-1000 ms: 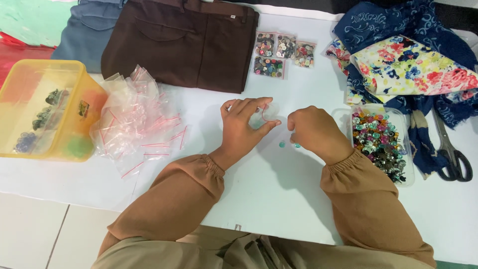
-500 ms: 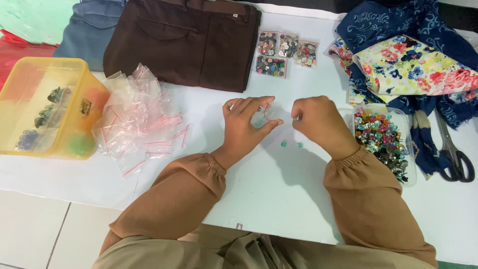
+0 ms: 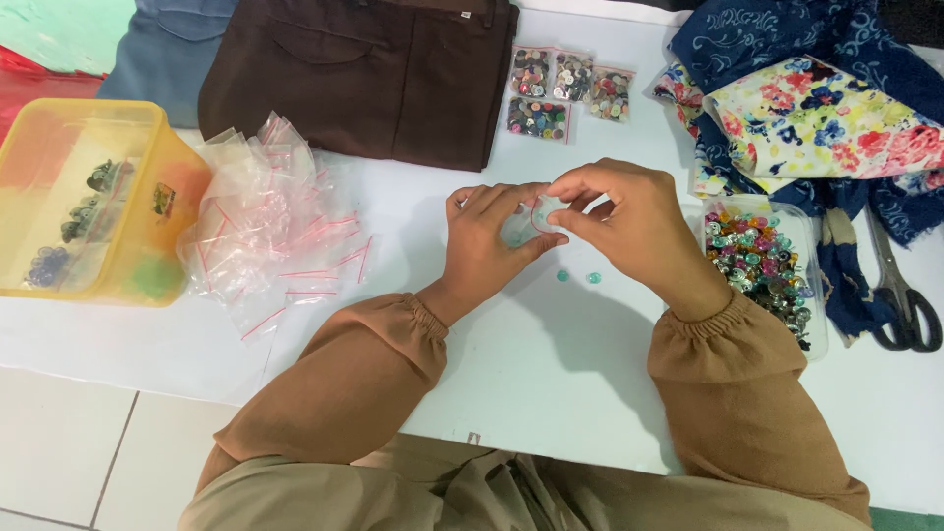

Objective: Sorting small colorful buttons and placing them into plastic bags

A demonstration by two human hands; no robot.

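While two teal buttons (image 3: 578, 277) lie just below the pinch, the left hand (image 3: 489, 246) and right hand (image 3: 624, 221) meet, fingertips closed on a small clear bag (image 3: 536, 218); a tray of buttons (image 3: 812, 258) sits right.

On the table (image 3: 551, 393), hands (image 3: 551, 231) meet at centre; two buttons (image 3: 578, 277) lie just before them; a button tray (image 3: 762, 261) sits right, scissors (image 3: 900, 295) further right; bags (image 3: 270, 231) lie left, a tub (image 3: 88, 202) beyond; trousers (image 3: 374, 69) behind; filled packets (image 3: 565, 88) right of them.
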